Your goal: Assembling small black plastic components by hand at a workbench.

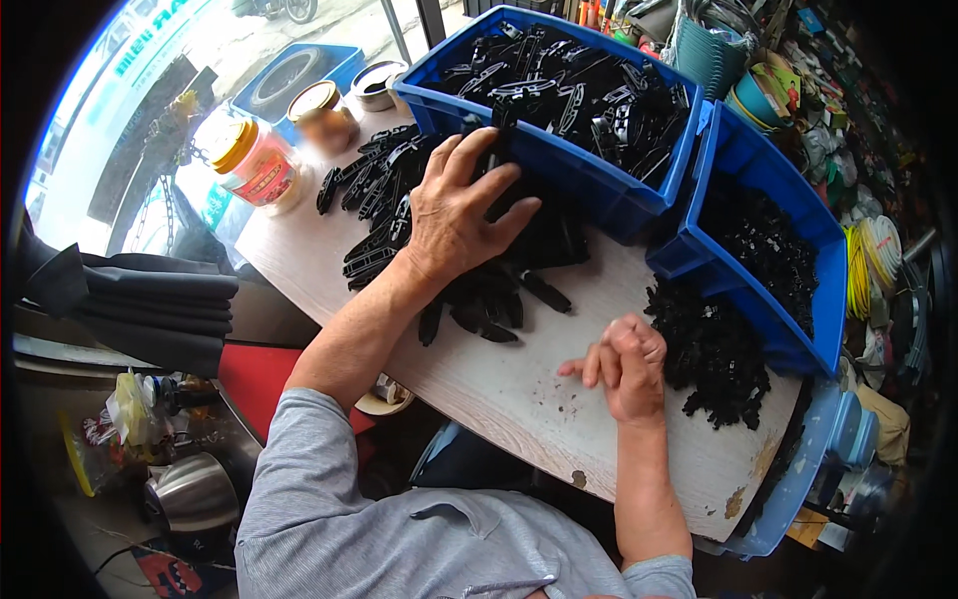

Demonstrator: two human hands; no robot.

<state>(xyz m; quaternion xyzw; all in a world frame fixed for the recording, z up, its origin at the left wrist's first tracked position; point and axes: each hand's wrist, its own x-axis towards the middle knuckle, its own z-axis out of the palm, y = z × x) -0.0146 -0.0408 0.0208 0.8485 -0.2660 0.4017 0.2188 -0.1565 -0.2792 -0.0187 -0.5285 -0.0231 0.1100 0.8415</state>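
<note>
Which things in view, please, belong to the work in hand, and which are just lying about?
Apparently in use:
- long black parts, under the left hand
- small black parts, beside the right hand
- larger blue bin, smaller blue bin, both holding black parts

Apparently just lying about:
- yellow-lidded jar
- metal pot
- yellow coil

Pale, chipped wood-grain table [479, 389], long black parts [371, 257] heaped, small black pieces [717, 364] piled, blue bin [584, 172], yellow-lidded jar [261, 170]

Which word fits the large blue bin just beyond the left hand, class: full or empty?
Full, or nearly so: black parts lie heaped across the blue bin, hiding its bottom.
</note>
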